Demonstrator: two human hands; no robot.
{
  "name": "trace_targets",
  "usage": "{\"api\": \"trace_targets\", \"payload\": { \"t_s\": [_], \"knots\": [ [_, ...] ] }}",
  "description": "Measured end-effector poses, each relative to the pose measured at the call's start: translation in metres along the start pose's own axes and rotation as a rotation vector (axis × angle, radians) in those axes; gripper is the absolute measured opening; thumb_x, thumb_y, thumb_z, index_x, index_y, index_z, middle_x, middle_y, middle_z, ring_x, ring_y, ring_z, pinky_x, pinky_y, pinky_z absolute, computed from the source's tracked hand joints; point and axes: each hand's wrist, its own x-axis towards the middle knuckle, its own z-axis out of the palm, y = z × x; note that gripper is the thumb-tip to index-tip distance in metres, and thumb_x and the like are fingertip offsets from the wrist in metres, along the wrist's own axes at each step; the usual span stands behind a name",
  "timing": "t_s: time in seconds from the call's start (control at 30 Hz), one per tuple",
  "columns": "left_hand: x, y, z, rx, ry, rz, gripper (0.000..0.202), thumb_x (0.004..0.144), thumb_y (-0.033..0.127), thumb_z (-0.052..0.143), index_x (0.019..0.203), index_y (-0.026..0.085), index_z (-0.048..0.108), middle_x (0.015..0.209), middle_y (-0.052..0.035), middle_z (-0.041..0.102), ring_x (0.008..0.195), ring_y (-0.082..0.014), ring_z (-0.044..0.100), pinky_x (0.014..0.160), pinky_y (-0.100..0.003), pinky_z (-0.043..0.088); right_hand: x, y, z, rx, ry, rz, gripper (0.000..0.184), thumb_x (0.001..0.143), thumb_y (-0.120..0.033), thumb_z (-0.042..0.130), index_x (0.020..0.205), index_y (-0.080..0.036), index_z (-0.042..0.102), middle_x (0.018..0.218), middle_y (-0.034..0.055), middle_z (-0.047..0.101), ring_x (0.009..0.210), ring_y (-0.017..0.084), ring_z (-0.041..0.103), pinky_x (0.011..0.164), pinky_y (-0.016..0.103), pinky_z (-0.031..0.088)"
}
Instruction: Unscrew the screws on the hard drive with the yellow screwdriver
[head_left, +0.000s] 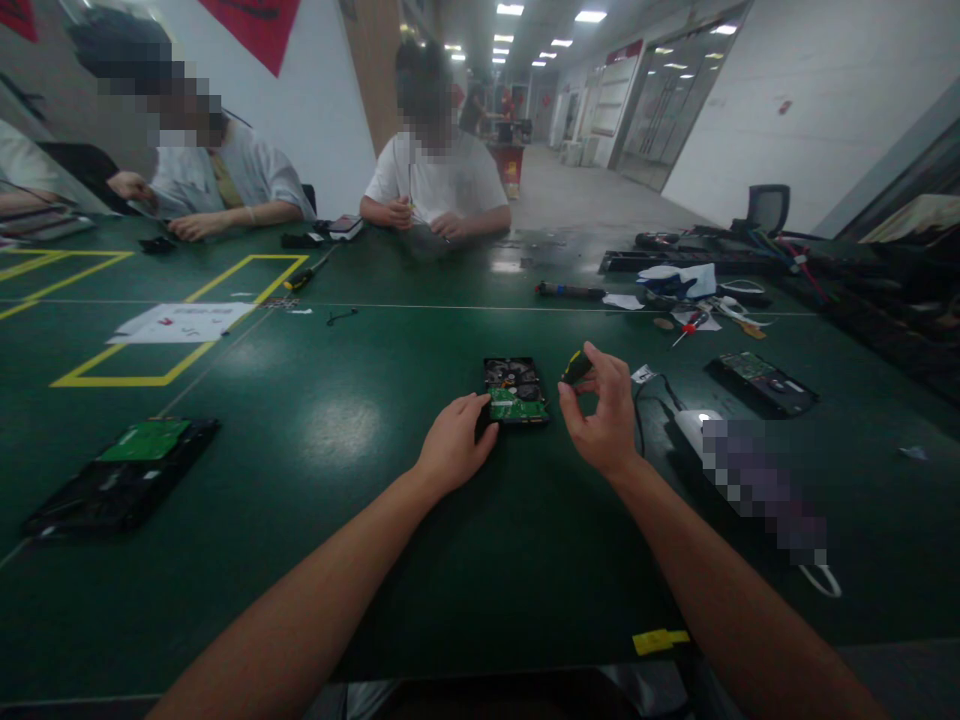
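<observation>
A hard drive (517, 392) lies on the green table in front of me, its black underside and green circuit board facing up. My left hand (459, 440) grips the drive's left edge between thumb and fingers. Just right of the drive, my right hand (606, 412) is raised above the table. Its thumb and fingers pinch a black and yellow screwdriver (575, 367) by the handle. The screwdriver's shaft and tip cannot be made out. A black cable runs down beside my right hand to a whitish, partly blurred object (712, 450).
Another hard drive (763, 382) lies at the right and a larger black unit with a green board (124, 470) at the left. A red screwdriver (691, 326), papers and cables lie at the far right. Two co-workers sit opposite; a yellow screwdriver (298, 278) lies before them.
</observation>
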Motion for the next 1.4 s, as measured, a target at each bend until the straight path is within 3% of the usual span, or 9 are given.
{"api": "trace_targets", "payload": {
  "t_s": [0.17, 0.37, 0.57, 0.73, 1.0, 1.23, 1.4],
  "knots": [
    [0.0007, -0.0017, 0.0011, 0.003, -0.003, 0.005, 0.048, 0.096, 0.034, 0.058, 0.14, 0.016, 0.053, 0.139, -0.0156, 0.063, 0.132, -0.0305, 0.057, 0.114, -0.049, 0.046, -0.0011, 0.0032, 0.0015, -0.002, 0.038, -0.001, 0.079, 0.089, -0.02, 0.068, 0.156, -0.037, 0.03, 0.136, 0.0115, 0.048, 0.108, 0.028, 0.061, 0.068, 0.042, 0.066],
    [0.0007, -0.0024, 0.0018, 0.008, 0.001, 0.001, 0.047, 0.096, 0.034, 0.057, 0.139, 0.015, 0.054, 0.139, -0.0162, 0.063, 0.133, -0.0297, 0.057, 0.114, -0.047, 0.046, -0.001, 0.0028, 0.0002, -0.006, -0.004, 0.03, 0.073, 0.093, -0.019, 0.06, 0.157, -0.035, 0.029, 0.138, 0.012, 0.049, 0.105, 0.026, 0.064, 0.081, 0.047, 0.066],
    [0.0009, -0.0014, 0.0012, 0.005, -0.001, -0.012, 0.047, 0.097, 0.035, 0.057, 0.14, 0.015, 0.054, 0.139, -0.0155, 0.063, 0.133, -0.0295, 0.057, 0.114, -0.047, 0.046, -0.0001, 0.0032, -0.0008, -0.034, 0.028, -0.008, 0.074, 0.09, -0.02, 0.067, 0.155, -0.036, 0.034, 0.133, 0.0107, 0.051, 0.101, 0.025, 0.063, 0.071, 0.043, 0.066],
    [0.0005, -0.0018, 0.0013, 0.009, -0.001, -0.01, 0.047, 0.097, 0.035, 0.056, 0.14, 0.016, 0.054, 0.139, -0.0155, 0.063, 0.133, -0.0298, 0.057, 0.113, -0.048, 0.046, -0.0003, 0.0017, -0.0017, -0.034, 0.015, 0.004, 0.074, 0.091, -0.016, 0.063, 0.156, -0.035, 0.034, 0.136, 0.011, 0.051, 0.105, 0.025, 0.063, 0.08, 0.045, 0.065],
    [0.0002, -0.0021, 0.0016, 0.006, -0.002, -0.022, 0.047, 0.098, 0.036, 0.054, 0.141, 0.014, 0.054, 0.139, -0.0163, 0.063, 0.133, -0.0293, 0.057, 0.114, -0.047, 0.046, -0.0008, 0.0027, -0.0003, -0.016, 0.064, 0.042, 0.076, 0.089, -0.022, 0.069, 0.155, -0.034, 0.033, 0.132, 0.0112, 0.051, 0.09, 0.021, 0.065, 0.073, 0.043, 0.065],
    [0.001, -0.0018, 0.001, 0.006, -0.004, -0.012, 0.045, 0.099, 0.033, 0.052, 0.14, 0.015, 0.054, 0.14, -0.0157, 0.063, 0.132, -0.029, 0.058, 0.114, -0.047, 0.046, 0.0004, -0.0025, -0.0023, -0.047, 0.023, 0.031, 0.074, 0.092, -0.017, 0.06, 0.158, -0.034, 0.031, 0.134, 0.0109, 0.053, 0.095, 0.022, 0.066, 0.086, 0.045, 0.064],
    [0.0012, -0.0015, 0.0007, 0.011, -0.006, 0.002, 0.043, 0.099, 0.031, 0.052, 0.139, 0.016, 0.055, 0.138, -0.0149, 0.064, 0.133, -0.0288, 0.057, 0.114, -0.048, 0.047, 0.0011, -0.0004, -0.002, -0.06, 0.05, 0.003, 0.072, 0.09, -0.019, 0.065, 0.155, -0.036, 0.037, 0.131, 0.0096, 0.055, 0.098, 0.024, 0.065, 0.079, 0.046, 0.065]
  ]
}}
